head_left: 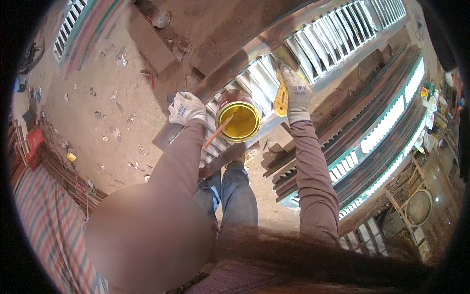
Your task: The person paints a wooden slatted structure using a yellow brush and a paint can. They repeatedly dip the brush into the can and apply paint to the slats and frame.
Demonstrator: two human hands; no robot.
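My right hand (296, 92), in a pale work glove, is closed round a flat yellow-handled tool (280, 99); its working end is hidden among the slats. Beneath it lies a long slatted frame (258, 84) with pale slats and dark brown side rails. My left hand (188, 108), gloved alike, has its fingers curled at the near-left side of the frame; what they grip, if anything, is hidden. Between both hands an open round can (238, 122) holds yellowish liquid. A thin reddish-brown stick or handle (216, 134) leans out over its rim.
Stacked brown slatted frames (360, 134) lie to the right, some lit brightly. Another slatted piece (70, 30) is at the far left. Debris litters the dirt floor (110, 98). Striped cloth (49, 223) and long brown strips (68, 171) are at the lower left.
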